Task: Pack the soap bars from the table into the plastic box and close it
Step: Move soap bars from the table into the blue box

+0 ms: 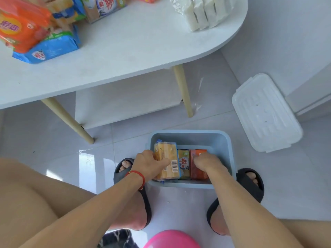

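The yellow pack stands on edge at the left end of the blue box, its long axis running from the person toward the table, and the left hand is right against its left face — thumb laid over the top near the barcode, the other fingers hidden behind it, so it appears to hold the pack. The right hand reaches into the right end with fingers curled down onto the orange bar; whether it grips or only presses cannot be told. Between the 2 sits a green-yellow bar, touching both. So 3 soaps stand side by side in the near part of the box, with bare floor behind them toward the far wall. Several packs wait on the table — well apart from both hands. The lid lies on the floor to the right, nearer the right hand, and probably comes last.
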{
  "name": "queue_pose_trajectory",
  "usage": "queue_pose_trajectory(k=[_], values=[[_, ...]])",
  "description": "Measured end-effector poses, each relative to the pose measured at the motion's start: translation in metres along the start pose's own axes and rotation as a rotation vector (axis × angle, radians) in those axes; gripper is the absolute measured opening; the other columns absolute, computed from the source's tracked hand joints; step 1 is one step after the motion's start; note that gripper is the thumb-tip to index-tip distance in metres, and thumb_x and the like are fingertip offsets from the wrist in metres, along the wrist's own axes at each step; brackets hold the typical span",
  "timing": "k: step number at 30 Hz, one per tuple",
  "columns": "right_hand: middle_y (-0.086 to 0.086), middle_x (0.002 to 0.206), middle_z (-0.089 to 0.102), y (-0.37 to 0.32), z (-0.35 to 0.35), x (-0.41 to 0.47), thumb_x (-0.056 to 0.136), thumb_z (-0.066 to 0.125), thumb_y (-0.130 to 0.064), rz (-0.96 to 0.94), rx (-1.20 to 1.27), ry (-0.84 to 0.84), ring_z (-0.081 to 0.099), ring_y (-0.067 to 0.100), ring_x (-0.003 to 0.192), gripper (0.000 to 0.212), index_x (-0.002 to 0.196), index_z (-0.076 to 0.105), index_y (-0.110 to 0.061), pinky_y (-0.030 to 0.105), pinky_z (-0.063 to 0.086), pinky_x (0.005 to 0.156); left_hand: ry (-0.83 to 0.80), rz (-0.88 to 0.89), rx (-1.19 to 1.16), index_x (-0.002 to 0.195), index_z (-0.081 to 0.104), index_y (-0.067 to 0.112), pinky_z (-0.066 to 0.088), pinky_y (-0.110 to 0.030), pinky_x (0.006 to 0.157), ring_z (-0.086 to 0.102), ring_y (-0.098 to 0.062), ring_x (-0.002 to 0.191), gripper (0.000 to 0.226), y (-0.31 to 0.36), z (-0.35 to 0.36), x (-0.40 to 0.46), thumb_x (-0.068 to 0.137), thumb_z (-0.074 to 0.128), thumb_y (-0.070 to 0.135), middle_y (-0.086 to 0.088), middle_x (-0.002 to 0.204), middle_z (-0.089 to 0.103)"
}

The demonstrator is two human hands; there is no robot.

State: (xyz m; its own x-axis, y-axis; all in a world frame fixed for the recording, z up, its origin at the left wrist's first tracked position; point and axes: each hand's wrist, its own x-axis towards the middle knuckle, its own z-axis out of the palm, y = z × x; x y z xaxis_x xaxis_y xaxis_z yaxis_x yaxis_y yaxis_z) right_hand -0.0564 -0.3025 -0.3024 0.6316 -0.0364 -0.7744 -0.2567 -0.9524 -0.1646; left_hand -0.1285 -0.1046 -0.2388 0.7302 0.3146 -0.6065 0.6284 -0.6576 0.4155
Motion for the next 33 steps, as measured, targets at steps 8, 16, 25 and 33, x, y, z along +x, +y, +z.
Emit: queue_pose_trajectory(k=[8, 16, 25, 33], values=[[-0.006, 0.105, 0.071, -0.038, -0.028, -0.044, 0.085, 0.039, -0.081, -0.296, 0.33, -0.2, 0.072, 0.012, 0.085, 0.066, 0.112, 0.063, -0.026, 0.035, 0.055, 0.083, -0.116, -0.042, -0.328, 0.082, 0.073, 0.015, 0.063, -0.03, 0.067, 0.075, -0.013, 0.065, 0.023, 0.009, -0.003, -0.002, 0.078, 0.068, 0.037, -0.002, 0.077, 0.077], [0.01, 0.11, 0.072, -0.028, 0.015, -0.03, 0.105, 0.044, -0.047, -0.245, 0.315, -0.072, 0.069, 0.025, 0.098, 0.042, 0.113, 0.063, -0.01, 0.047, 0.056, 0.093, 0.248, -0.003, -0.035, 0.112, 0.061, 0.016, 0.055, -0.035, 0.077, 0.065, -0.024, 0.087, 0.041, -0.017, -0.029, -0.004, 0.079, 0.067, 0.04, -0.008, 0.104, 0.066], [0.014, 0.116, 0.068, -0.068, 0.055, -0.021, 0.102, 0.054, -0.013, -0.282, 0.023, -0.066, 0.065, 0.026, 0.1, 0.016, 0.115, 0.063, -0.007, 0.034, 0.052, 0.08, 0.115, 0.018, 0.022, 0.121, 0.055, 0.014, 0.041, -0.027, 0.068, 0.053, -0.021, 0.08, 0.033, -0.04, -0.001, -0.001, 0.095, 0.055, 0.033, -0.011, 0.106, 0.069], [0.01, 0.118, 0.067, -0.072, 0.048, -0.024, 0.099, 0.055, -0.01, -0.337, -0.209, 0.03, 0.066, 0.028, 0.105, 0.02, 0.116, 0.064, -0.013, 0.035, 0.053, 0.087, 0.093, 0.03, 0.016, 0.112, 0.06, 0.013, 0.044, -0.026, 0.066, 0.062, -0.024, 0.087, 0.03, -0.042, -0.002, 0.003, 0.092, 0.06, 0.035, -0.007, 0.101, 0.067]])
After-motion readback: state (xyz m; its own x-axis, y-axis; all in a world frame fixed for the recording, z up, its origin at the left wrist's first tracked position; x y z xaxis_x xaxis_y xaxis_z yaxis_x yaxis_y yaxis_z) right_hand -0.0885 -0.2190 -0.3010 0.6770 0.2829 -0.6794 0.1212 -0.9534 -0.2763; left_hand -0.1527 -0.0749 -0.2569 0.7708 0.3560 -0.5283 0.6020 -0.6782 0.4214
